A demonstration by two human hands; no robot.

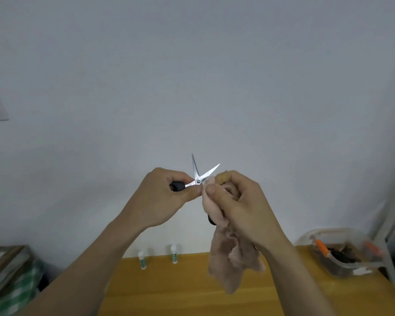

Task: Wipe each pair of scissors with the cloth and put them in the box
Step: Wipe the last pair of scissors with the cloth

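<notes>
Head view: left hand (160, 197) pinches black handle of scissors (200, 176), blades splayed upward to expose edges. Right hand (235, 201) clutches cloth (233, 254) just beside pivot, ready to wipe. Box (342, 252) sits below, rightward.

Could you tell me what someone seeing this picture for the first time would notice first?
Probably the open scissors, blades spread against the bare wall at centre, gripped by the left hand at a black handle. Beside them the right hand holds a pinkish cloth that hangs down over the yellow table. A clear box sits far right.
</notes>
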